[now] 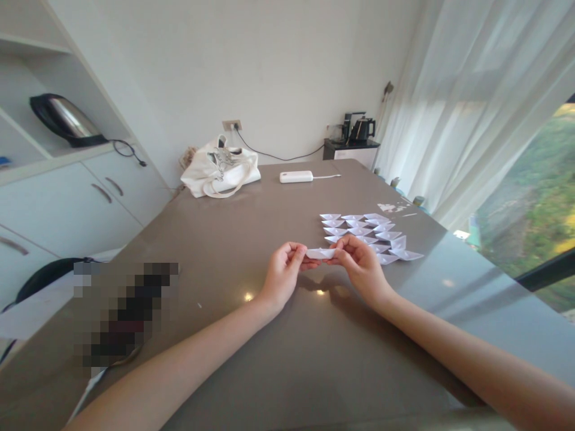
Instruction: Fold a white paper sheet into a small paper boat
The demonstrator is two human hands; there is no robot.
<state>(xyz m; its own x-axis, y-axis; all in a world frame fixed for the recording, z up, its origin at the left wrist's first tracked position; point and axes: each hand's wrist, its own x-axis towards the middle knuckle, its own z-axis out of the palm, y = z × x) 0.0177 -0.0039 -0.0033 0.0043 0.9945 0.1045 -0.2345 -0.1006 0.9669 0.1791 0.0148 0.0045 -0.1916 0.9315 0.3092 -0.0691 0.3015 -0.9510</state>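
At the middle of the frame, the left hand (284,270) and right hand (359,263) pinch the two ends of a white paper boat (320,254) just above the grey table (251,239). More folded boats (368,230) lie in rows right behind it.

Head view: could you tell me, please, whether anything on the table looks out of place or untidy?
Only small paper scraps scattered beyond the neat rows of folded paper boats look untidy. Both hands, left hand and right hand, pinch one paper boat.
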